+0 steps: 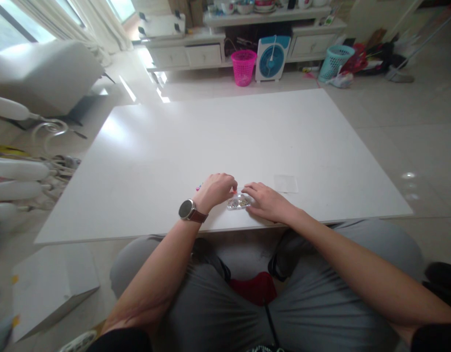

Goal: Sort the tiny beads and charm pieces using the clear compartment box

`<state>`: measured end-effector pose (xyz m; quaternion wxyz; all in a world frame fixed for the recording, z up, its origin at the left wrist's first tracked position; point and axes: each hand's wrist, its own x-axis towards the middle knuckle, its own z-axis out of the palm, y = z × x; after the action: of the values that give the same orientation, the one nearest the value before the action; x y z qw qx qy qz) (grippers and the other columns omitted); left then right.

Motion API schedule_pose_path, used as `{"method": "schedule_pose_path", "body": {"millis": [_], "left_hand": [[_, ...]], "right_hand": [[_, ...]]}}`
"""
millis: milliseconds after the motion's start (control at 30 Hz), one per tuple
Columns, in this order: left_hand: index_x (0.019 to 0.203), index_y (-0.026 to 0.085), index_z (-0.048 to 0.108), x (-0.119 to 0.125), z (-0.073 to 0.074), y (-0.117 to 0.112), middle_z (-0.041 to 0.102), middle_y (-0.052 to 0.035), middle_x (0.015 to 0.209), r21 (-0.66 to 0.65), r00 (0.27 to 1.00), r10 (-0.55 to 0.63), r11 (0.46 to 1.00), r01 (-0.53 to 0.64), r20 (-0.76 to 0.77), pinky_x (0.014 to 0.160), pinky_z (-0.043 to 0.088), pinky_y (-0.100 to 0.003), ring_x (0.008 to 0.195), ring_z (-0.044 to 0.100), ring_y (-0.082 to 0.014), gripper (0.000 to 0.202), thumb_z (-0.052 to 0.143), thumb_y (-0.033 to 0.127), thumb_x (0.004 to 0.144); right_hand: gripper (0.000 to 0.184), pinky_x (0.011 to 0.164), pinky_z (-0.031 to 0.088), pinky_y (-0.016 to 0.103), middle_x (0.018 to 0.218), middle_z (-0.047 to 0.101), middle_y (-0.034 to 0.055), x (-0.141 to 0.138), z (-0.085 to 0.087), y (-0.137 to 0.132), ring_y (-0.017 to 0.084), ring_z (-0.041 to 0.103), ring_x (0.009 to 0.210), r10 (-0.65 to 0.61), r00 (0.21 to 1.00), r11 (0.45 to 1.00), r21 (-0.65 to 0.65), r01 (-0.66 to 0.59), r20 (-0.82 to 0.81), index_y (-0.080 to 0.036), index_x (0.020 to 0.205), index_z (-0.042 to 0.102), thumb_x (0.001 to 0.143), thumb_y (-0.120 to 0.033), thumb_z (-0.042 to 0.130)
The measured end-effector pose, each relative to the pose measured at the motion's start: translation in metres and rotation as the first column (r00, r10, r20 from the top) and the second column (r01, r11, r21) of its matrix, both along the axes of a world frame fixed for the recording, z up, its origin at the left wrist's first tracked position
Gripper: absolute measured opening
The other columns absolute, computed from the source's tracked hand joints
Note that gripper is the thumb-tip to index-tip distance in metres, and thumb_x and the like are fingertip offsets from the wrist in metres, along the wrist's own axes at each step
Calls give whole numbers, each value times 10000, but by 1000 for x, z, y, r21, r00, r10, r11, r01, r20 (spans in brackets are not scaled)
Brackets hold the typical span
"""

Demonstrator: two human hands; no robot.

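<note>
A small clear plastic box [238, 202] with tiny metal bits inside lies near the front edge of the low white table [225, 142]. My left hand [216, 189], with a watch on its wrist, is curled, its fingertips pinched at the box's upper left corner. My right hand [266, 201] rests on the table with its fingers bent against the box's right side. A small red bit shows between the two hands. Some small coloured bits [199, 187] peek out left of my left hand. A flat clear lid or sheet [286, 183] lies to the right of my right hand.
I sit on the floor with my knees under the table's front edge. A white box [49, 286] lies on the floor at the left. Far off stand a pink basket [243, 66], a blue fan [272, 58], a teal basket [335, 61] and a white cabinet [196, 49].
</note>
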<state>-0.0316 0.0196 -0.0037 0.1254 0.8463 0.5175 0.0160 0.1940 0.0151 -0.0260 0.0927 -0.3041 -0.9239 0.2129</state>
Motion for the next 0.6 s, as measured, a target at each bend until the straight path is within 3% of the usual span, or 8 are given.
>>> {"method": "schedule_pose_path", "body": {"millis": [200, 600], "left_hand": [[806, 202, 780, 2, 1, -1, 752, -76, 831, 4, 1000, 20, 1000, -20, -1, 657, 427, -294, 736, 655, -199, 139, 651, 237, 845], [825, 216, 771, -16, 4, 4, 729, -26, 772, -28, 989, 51, 998, -48, 135, 635, 394, -274, 658, 596, -147, 137, 726, 344, 807]], "right_hand": [[389, 1016, 488, 488, 1324, 591, 150, 0, 1, 0, 306, 562, 1187, 0, 1000, 1000, 1, 0, 5, -190, 1272, 577, 889, -237, 630], [400, 1022, 490, 496, 1328, 593, 162, 0, 2, -1, 314, 563, 1199, -5, 1000, 1000, -10, 5, -1, -175, 1285, 577, 895, -241, 635]]}}
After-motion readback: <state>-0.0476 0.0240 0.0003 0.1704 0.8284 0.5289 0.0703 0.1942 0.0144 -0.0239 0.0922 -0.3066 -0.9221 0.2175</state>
